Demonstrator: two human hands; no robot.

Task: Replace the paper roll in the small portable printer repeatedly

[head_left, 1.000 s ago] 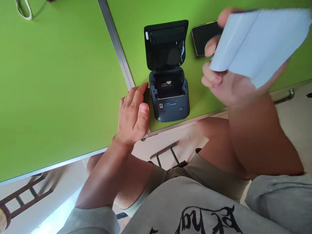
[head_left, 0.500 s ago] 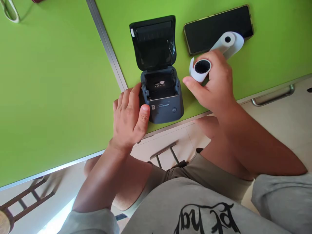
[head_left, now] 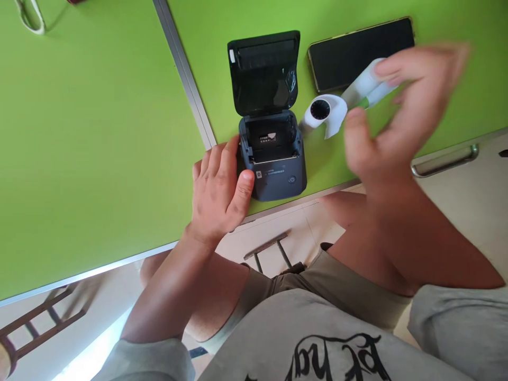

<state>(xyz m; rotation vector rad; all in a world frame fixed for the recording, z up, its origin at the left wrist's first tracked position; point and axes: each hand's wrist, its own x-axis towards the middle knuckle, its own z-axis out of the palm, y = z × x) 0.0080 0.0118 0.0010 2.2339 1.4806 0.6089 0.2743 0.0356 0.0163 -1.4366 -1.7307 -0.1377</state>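
Observation:
A dark blue-grey thermal printer (head_left: 273, 182) sits near the table's front edge with its black lid (head_left: 264, 74) raised and its paper bay showing no roll. My left hand (head_left: 216, 190) grips its left side, fingers stretched along the side and thumb on the front corner. Just right of the printer, a white paper roll (head_left: 307, 119) with a dark core stands on end, its loose end curling out. My right hand (head_left: 408, 106), blurred, has its thumb and fingers wide apart around the near side of a second white paper roll (head_left: 363, 82), partly covering it.
A phone (head_left: 361, 53) in a case lies behind the second roll. A metal strip (head_left: 184, 74) divides the green tabletop (head_left: 99, 132). White cord (head_left: 34, 21) loops at the far left, and a metal handle (head_left: 444, 161) is at the front edge. Stools stand below.
My right hand has let go of the dark-cored roll, leaving it on the table by the printer, and moved right to the second roll. My left hand stays on the printer.

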